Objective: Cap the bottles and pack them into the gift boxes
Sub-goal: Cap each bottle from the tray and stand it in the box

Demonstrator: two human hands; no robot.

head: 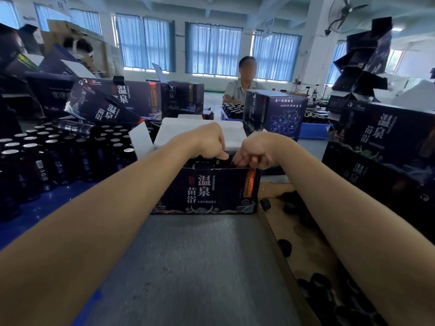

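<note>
1. Gift box, dark purple cardboard printed with white characters [207,191], stands upright at the middle of the grey table [188,267]. Its white-lined flaps are open toward the far side.
2. Dark bottle tops [200,161] show just inside its near wall. The interior is in shadow, so I give no count.
3. Left hand [210,142] is over the box opening, fingers curled down among the bottle tops and thumb lying along the near edge. I cannot tell whether it grips anything.
4. Right hand [255,152] is just beside it, also over the opening, knuckles up and fingers curled. What it holds, if anything, is hidden from me.
5. Dark glass bottles with silver foil mouths [30,161] stand massed and uncapped on the blue surface [47,208] left of the gift box.
6. Small round black caps [284,247] lie loose in a shallow brown cardboard tray [277,220] to the right, partly under the right forearm.
7. Printed boxes of the same design [386,130] are stacked left, right and behind.
8. Blue plastic crate [224,116] of bottles sits beyond, in front of a seated person in a grey shirt [240,89].
</note>
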